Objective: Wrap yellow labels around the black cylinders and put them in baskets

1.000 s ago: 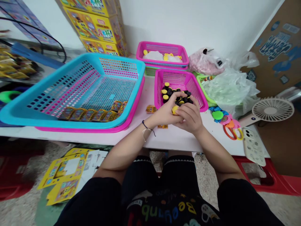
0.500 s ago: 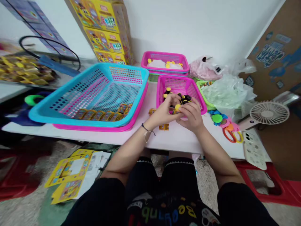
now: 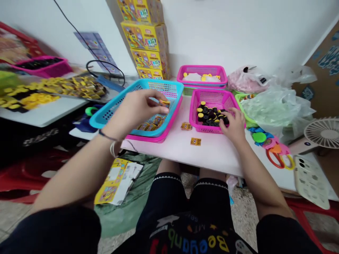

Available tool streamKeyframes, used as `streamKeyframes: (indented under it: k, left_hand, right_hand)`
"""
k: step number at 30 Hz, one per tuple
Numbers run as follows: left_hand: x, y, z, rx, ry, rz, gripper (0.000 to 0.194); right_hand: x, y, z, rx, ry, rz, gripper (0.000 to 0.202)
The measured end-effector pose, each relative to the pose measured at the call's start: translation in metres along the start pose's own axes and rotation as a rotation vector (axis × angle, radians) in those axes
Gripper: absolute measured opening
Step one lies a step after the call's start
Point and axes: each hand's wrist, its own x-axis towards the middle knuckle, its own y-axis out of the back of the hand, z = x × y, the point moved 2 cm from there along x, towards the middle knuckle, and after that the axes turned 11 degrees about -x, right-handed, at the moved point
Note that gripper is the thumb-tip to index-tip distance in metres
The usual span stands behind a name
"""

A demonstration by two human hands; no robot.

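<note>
My left hand (image 3: 144, 107) is over the blue basket (image 3: 169, 85), thumb and fingers closed on a small labelled cylinder (image 3: 164, 102) with orange and yellow on it. Below it, similar labelled cylinders (image 3: 152, 126) lie along the basket's near side. At the right rim of a pink basket (image 3: 195, 102), my right hand (image 3: 235, 127) reaches in with thumb and fingers apart. Its fingertips are at a heap of small black cylinders (image 3: 212, 115), some with yellow caps. Whether they grip one of these is hard to make out.
Two small printed labels, one (image 3: 195, 141) near the front and one (image 3: 186, 126) by the pink basket, lie on the white table (image 3: 169, 146). Yellow boxes (image 3: 144, 37) are stacked behind. Plastic bags (image 3: 280, 102), a fan (image 3: 324, 134) and a phone (image 3: 312, 181) are at right.
My hands were together over the pink basket around a yellow-capped piece. Now the left has moved left over the blue basket with a piece, while the right stays at the pink basket. The view has turned left.
</note>
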Motion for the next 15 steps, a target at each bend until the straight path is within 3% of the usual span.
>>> streamKeyframes:
  k: [2,4,7,12,15]
  left_hand:
    - [0.029,0.012,-0.026,0.2,0.093,-0.087,0.019]
    - [0.05,0.015,-0.055,0.331,0.189,-0.263,0.018]
    - [0.062,0.011,-0.088,0.408,0.266,-0.409,0.02]
    - [0.059,-0.004,-0.113,0.462,0.3,-0.517,0.018]
    - [0.06,-0.004,-0.113,0.483,0.165,-0.446,0.016]
  right_hand:
    - [0.0,-0.001,-0.001,0.015,-0.024,-0.034,0.029]
    - [0.001,0.0,-0.002,0.027,-0.032,-0.05,0.027]
    - [0.001,0.0,-0.002,0.031,-0.038,-0.079,0.025]
    - [0.001,0.003,-0.003,0.027,-0.039,-0.12,0.022]
    - [0.007,0.005,-0.001,0.034,-0.081,-0.203,0.025]
